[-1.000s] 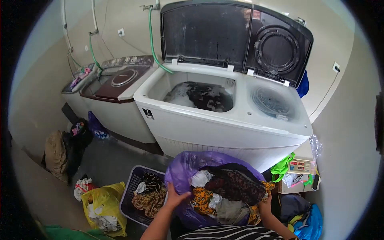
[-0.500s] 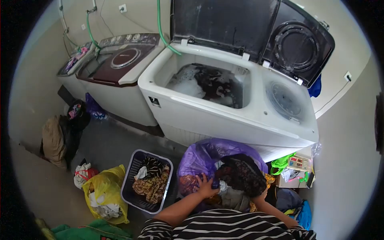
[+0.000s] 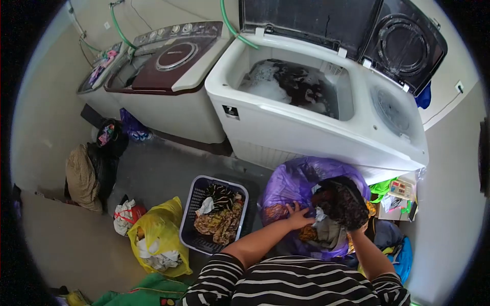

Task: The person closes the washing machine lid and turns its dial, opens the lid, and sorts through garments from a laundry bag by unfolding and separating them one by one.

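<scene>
The purple bag (image 3: 291,176) of laundry sits on the floor against the front of the white washing machine (image 3: 286,125), with the person bent over it. The left hand (image 3: 298,217) lies on the bag's left side, fingers spread across the plastic. The right hand (image 3: 358,230) is at the lower edge of a dark patterned cloth (image 3: 343,203) in the bag; its fingers are mostly hidden, so I cannot tell how firmly they close. Grey cloth (image 3: 332,235) and orange cloth (image 3: 308,233) lie below it.

The machine's dark lid (image 3: 306,18) stands raised; foamy water and dark laundry fill the tub, and a green hose (image 3: 232,25) hangs over its back corner.

Just left of the purple bag stands a basket (image 3: 186,224) of patterned clothes, close beside the left forearm. Beyond it are a yellow bag (image 3: 171,217) with white cloth inside, a red-and-white bundle (image 3: 127,217) and green fabric (image 3: 143,291). A maroon-topped washing machine (image 3: 204,115) stands further left, and a brown sack (image 3: 81,178) leans by a black bag (image 3: 104,168).

On the right, a blue bag (image 3: 405,260) and dark clothing (image 3: 386,233) crowd the right forearm, below a bright green bag (image 3: 382,188).
</scene>
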Tool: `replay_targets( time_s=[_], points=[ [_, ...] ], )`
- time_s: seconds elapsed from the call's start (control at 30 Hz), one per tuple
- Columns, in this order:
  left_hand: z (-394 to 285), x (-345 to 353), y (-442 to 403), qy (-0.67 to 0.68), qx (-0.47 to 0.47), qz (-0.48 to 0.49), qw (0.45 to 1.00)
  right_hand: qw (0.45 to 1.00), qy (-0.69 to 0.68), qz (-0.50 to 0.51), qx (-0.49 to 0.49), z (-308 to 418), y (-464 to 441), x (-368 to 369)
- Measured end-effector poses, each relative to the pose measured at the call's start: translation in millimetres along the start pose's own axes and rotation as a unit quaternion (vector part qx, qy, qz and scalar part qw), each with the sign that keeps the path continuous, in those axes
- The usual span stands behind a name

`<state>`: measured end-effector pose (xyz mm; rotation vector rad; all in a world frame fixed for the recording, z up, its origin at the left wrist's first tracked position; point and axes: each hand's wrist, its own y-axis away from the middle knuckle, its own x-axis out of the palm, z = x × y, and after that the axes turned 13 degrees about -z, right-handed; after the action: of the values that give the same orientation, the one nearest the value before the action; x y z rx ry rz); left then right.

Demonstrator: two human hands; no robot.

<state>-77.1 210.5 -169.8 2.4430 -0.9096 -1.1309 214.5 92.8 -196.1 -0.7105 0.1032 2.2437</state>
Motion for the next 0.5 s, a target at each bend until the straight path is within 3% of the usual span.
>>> replay_targets(
  time_s=[0.17, 0.27, 0.33, 0.37, 0.43, 0.47, 0.5],
  points=[
    [13.9, -33.4, 27.0, 0.154, 0.035, 0.016, 0.987, 0.99, 0.111, 0.066, 0.06, -6.0, -4.8, -24.5],
    [36.2, -50.1, 45.3, 0.339, 0.124, 0.007, 0.933, 0.982, 0.107, 0.137, 0.079, -10.1, -6.3, -41.5],
    [52.4, -46.2, 60.3, 0.394, 0.099, -0.039, 0.913, 0.972, 0.082, 0.199, 0.092, -9.5, -5.9, -45.9],
    [61.9, -42.2, 70.5, 0.445, 0.079, -0.087, 0.888, 0.941, 0.266, 0.183, 0.099, -10.8, -6.7, -33.0],
    [82.7, -34.8, 87.2, 0.538, 0.044, -0.187, 0.821, 0.786, 0.599, 0.125, 0.087, -2.3, -9.4, -5.7],
    [95.3, -33.8, 94.2, 0.509, 0.02, -0.216, 0.833, 0.928, 0.242, 0.283, 0.012, -11.1, -16.1, -28.5],
    [112.0, -31.6, 100.1, 0.48, -0.003, -0.243, 0.843, 0.943, 0.044, 0.327, -0.039, -22.5, -17.1, -33.8]
  ],
)
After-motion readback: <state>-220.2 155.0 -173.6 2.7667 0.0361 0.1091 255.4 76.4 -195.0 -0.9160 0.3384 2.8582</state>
